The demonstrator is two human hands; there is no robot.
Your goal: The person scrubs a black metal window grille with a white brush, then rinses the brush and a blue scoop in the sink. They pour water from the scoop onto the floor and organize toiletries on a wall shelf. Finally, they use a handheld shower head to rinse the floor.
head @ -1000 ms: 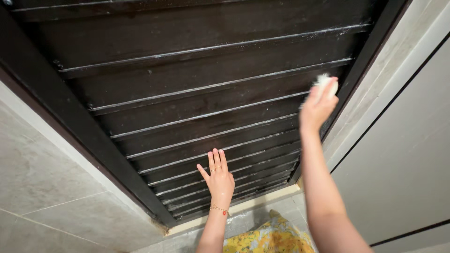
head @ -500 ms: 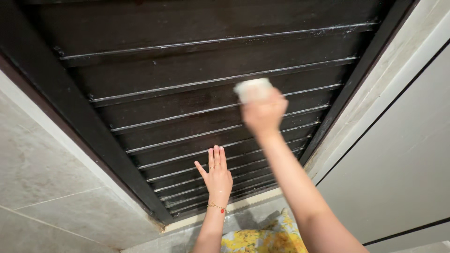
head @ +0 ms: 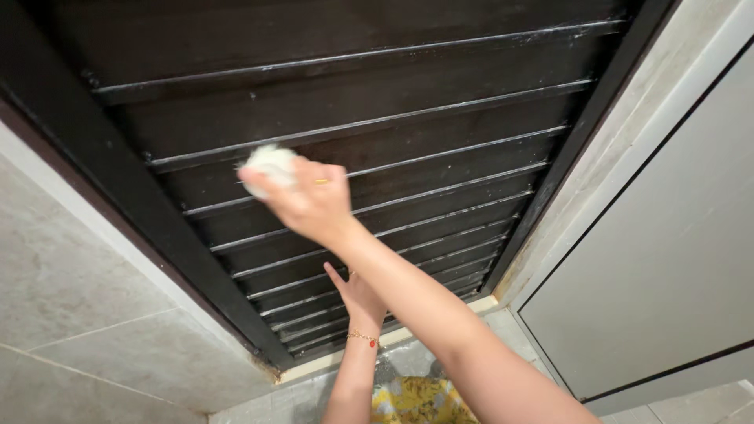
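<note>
- A small whitish cleaning pad (head: 269,162), blurred and perhaps a sponge or a wad of cloth, is pressing against the dark slatted door (head: 440,94), at the left part of a slat about midway up the visible panel.
- The right hand (head: 310,200) is gripping that pad, fingers curled tightly around it, with the forearm reaching in from the lower right across the view.
- The left hand (head: 357,294) is lying flat against the lower slats, fingers spread open and holding nothing; the right forearm is covering much of it.
- A thin gold bracelet (head: 363,337) is sitting on the left wrist.
- Pale streaks are showing along the edges of the slats.
- A dark door frame (head: 118,196) is running down the left side, with grey wall tiles (head: 71,314) beside it.
- A pale grey panel (head: 667,259) is standing to the right of the door.
- A yellow patterned fabric (head: 416,400) is showing at the bottom edge.
</note>
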